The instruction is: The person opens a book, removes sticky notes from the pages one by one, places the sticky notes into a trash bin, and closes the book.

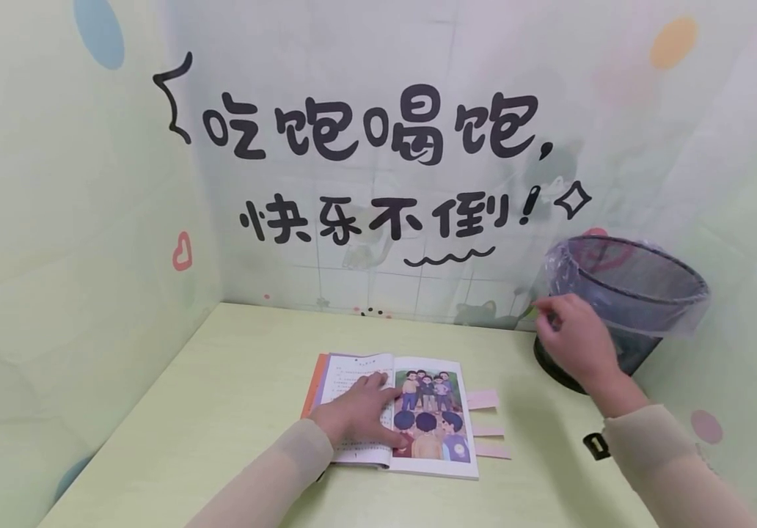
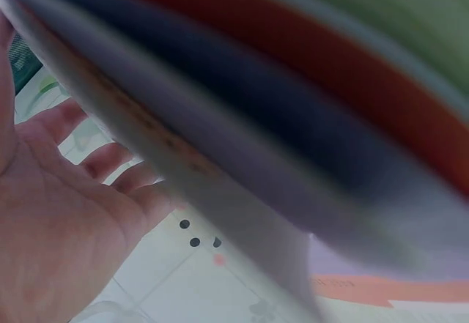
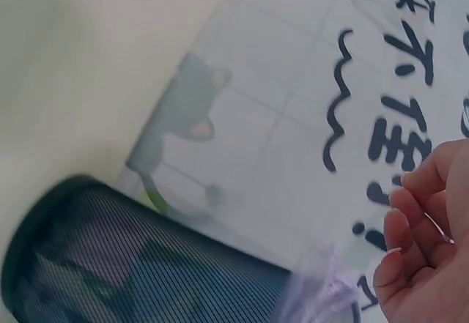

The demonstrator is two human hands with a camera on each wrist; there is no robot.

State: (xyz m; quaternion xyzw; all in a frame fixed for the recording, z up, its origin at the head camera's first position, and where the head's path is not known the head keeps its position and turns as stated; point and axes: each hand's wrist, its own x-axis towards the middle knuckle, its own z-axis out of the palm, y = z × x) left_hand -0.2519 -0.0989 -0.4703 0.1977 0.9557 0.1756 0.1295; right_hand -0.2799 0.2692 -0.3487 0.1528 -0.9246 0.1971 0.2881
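Observation:
An open book (image 1: pixel 431 425) lies on the table, with text on its left page and a picture of several cartoon people on its right page. My left hand (image 1: pixel 360 411) rests across the middle of it, fingers spread and thumb on the picture page. In the left wrist view, blurred book pages (image 2: pixel 242 198) rise beside the left hand (image 2: pixel 66 206). Several pink paper tabs (image 1: pixel 484 400) stick out from the book's right edge. My right hand (image 1: pixel 573 334) is raised in front of a mesh bin (image 1: pixel 636 352). Its fingers (image 3: pixel 399 231) are curled, with nothing visible between them.
A clear plastic liner (image 1: pixel 669 315) hangs over the bin's rim at the table's back right. Printed cloth walls (image 1: pixel 385 286) with black lettering enclose the table (image 1: pixel 207 411) at the back and sides. A small black piece (image 1: pixel 596 446) shows beside the right sleeve.

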